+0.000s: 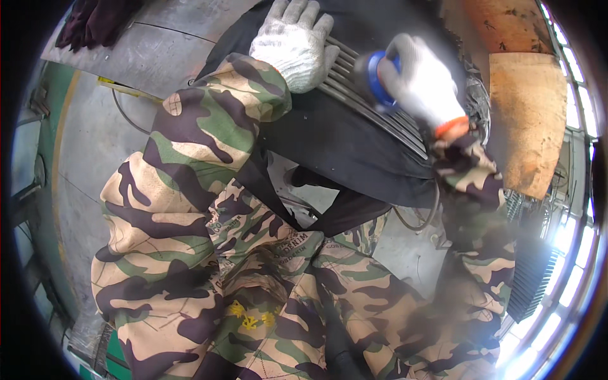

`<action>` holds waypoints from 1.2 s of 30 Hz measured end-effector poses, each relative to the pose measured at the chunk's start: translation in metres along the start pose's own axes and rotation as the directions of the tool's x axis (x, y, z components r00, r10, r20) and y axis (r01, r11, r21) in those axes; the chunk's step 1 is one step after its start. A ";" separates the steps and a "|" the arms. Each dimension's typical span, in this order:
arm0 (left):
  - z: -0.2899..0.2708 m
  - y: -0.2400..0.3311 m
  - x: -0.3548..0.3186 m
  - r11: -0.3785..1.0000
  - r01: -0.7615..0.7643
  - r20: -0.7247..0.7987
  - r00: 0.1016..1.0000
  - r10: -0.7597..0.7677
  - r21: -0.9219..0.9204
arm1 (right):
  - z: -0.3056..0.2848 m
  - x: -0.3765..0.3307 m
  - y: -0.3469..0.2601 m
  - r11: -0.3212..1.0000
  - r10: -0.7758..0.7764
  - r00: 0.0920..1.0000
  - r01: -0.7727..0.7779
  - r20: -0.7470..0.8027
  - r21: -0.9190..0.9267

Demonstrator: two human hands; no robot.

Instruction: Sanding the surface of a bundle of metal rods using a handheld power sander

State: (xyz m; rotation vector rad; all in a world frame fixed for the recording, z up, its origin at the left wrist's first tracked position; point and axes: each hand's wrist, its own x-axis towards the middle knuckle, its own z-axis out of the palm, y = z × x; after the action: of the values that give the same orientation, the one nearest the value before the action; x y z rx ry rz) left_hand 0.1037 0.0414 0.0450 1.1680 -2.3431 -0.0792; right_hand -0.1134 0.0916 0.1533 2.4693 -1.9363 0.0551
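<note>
Seen from above, looking down past a camouflage jacket [209, 253] worn by the person at work. Metal grate [373, 104] of thin parallel grey bars lying slantwise on a black cloth [329, 139], near the top middle of the view.

Left hand [292, 41], in a white knitted glove, laid flat on the upper left end of the grate, fingers spread and pointing away from the body, palm pressing down on the bars. Nothing pinched or gripped there.

Right hand [421, 82], also in a white glove with an orange cuff, blurred by motion, just right of the left hand and over the middle of the grate. Fingers curled tight around a power tool [373, 79], a dark round body with a blue ring, its working end down against the bars. Cannot tell from the blur exactly where the tool meets the metal.

Below the grate, the black cloth hanging over the lap toward the jacket. Left of the grate, a grey steel tabletop [158, 38] with a thin cable [126, 111] curving across the concrete floor [88, 164] beneath it. Right of the grate, a rust-brown metal plate [529, 120] standing close by, its edge nearly touching the far end of the bars. Further right of the plate, bright windows [570, 240] along the rim of the view.
</note>
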 end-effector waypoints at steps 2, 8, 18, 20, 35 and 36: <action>0.003 0.004 0.009 1.000 -0.002 -0.029 1.000 0.002 -0.018 | 0.001 -0.004 0.018 1.000 -0.019 0.998 0.018 -0.061 -0.009; 0.012 0.008 0.017 1.000 -0.020 -0.138 0.990 0.017 -0.018 | -0.007 -0.016 0.000 0.999 -0.024 1.000 0.024 0.002 0.026; 0.009 -0.001 0.016 0.999 -0.047 -0.149 0.988 0.046 0.000 | 0.000 -0.001 0.003 1.000 0.024 1.000 -0.024 0.020 -0.017; 0.008 0.001 0.020 0.998 -0.063 -0.138 0.988 0.062 -0.002 | -0.002 0.008 0.016 0.996 0.079 0.997 -0.078 0.016 -0.051; 0.008 0.007 0.028 0.974 -0.196 0.084 0.979 0.187 0.116 | 0.001 -0.058 0.030 0.998 -0.001 0.990 0.010 -0.142 0.069; 0.007 0.005 0.028 0.975 -0.190 0.091 0.979 0.180 0.116 | -0.007 -0.054 0.031 0.995 0.000 0.983 0.018 -0.181 0.097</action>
State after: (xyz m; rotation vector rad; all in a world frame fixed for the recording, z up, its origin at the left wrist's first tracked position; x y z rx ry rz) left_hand 0.0830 0.0224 0.0525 1.0134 -2.5483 0.0880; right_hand -0.1566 0.1363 0.1585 2.4326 -1.8912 0.3707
